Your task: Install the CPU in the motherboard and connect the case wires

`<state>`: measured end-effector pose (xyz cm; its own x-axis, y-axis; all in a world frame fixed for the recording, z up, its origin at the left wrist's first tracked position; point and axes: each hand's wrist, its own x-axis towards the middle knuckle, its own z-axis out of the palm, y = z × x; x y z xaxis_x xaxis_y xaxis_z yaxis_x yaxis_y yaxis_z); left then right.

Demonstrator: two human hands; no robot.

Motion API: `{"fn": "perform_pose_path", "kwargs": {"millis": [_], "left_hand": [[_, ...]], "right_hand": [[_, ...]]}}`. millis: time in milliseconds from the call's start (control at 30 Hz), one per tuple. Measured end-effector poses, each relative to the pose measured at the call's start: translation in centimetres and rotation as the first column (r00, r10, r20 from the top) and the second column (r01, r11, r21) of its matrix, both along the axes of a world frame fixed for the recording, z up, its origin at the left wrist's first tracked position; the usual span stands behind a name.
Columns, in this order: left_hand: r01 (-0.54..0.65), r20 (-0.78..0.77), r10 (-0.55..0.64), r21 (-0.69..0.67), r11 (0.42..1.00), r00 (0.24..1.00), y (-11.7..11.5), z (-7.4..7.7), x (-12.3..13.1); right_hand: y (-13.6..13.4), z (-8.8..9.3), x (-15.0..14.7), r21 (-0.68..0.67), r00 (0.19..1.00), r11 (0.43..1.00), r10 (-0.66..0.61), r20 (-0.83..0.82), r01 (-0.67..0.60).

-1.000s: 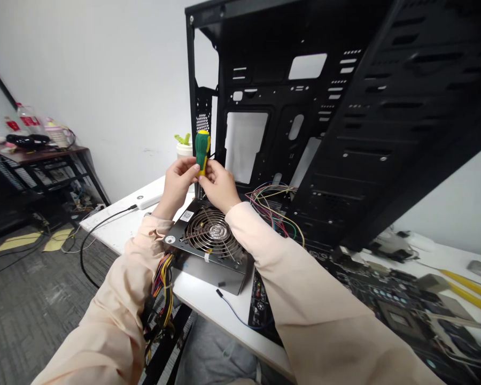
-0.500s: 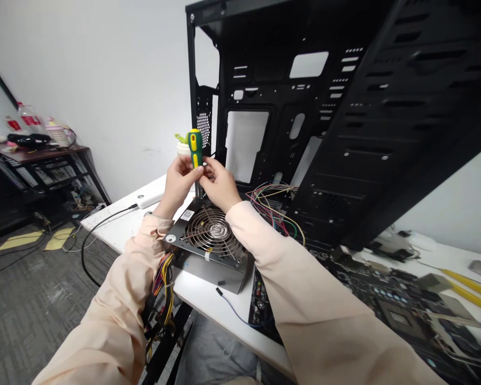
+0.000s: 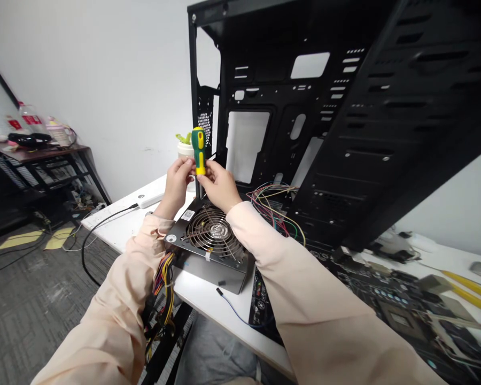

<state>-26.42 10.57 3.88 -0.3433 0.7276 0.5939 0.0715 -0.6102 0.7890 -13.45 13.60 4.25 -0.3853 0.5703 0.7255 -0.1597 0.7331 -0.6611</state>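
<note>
A green and yellow screwdriver (image 3: 199, 147) stands upright over the far corner of a grey power supply (image 3: 208, 243) with a round fan grille. My left hand (image 3: 176, 184) pinches the lower part of its handle from the left. From the right, my right hand (image 3: 219, 186) pinches the same handle, fingers closed on it. The shaft points down at the power supply's top plate; its tip is hidden behind my hands. A bundle of coloured wires (image 3: 162, 283) hangs from the unit's near left side over the table edge.
A tall black computer case (image 3: 324, 123) stands open behind the power supply, loose coloured wires (image 3: 274, 206) at its foot. A motherboard (image 3: 388, 299) lies to the right on the white table (image 3: 208, 299). A small potted plant (image 3: 183, 144) and a white device (image 3: 150, 199) sit farther back. A cluttered shelf (image 3: 44, 160) stands at left.
The screwdriver handle has turned between my fingers and swayed slightly left, then back upright. Both hands have stayed at the same spot over the power supply.
</note>
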Motion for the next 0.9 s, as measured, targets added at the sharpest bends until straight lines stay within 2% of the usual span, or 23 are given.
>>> {"fn": "perform_pose_path", "kwargs": {"millis": [167, 367, 467, 600, 733, 900], "left_hand": [[0.014, 0.001, -0.014, -0.015, 1.000, 1.000, -0.2, 0.0, 0.1], [0.088, -0.028, -0.088, -0.013, 0.996, 0.996, -0.9, 0.5, 0.7], [0.158, -0.052, -0.158, -0.013, 0.987, 0.986, -1.6, 1.3, 0.6], [0.230, -0.066, -0.231, -0.028, 0.973, 0.971, -3.0, 1.9, -0.5], [0.243, -0.030, -0.243, 0.010, 0.970, 0.970, -4.0, 0.9, -1.1], [0.188, 0.045, -0.191, 0.072, 0.980, 0.980, -4.0, -1.1, -0.5]], "right_hand": [[0.0, 0.1, 0.1, -0.011, 0.998, 1.000, -0.002, -0.067, 0.001], [-0.3, 0.1, -0.3, -0.123, 0.992, 0.990, 0.056, -0.117, -0.070], [-1.8, 0.9, -0.6, -0.216, 0.983, 0.961, 0.159, -0.090, -0.175], [-5.1, 2.2, -0.8, -0.338, 0.941, 0.882, 0.336, -0.040, -0.329], [-8.0, 2.4, -0.5, -0.331, 0.935, 0.879, 0.354, -0.028, -0.343], [-9.0, 1.6, 0.0, -0.260, 0.933, 0.900, 0.360, -0.003, -0.349]]}}
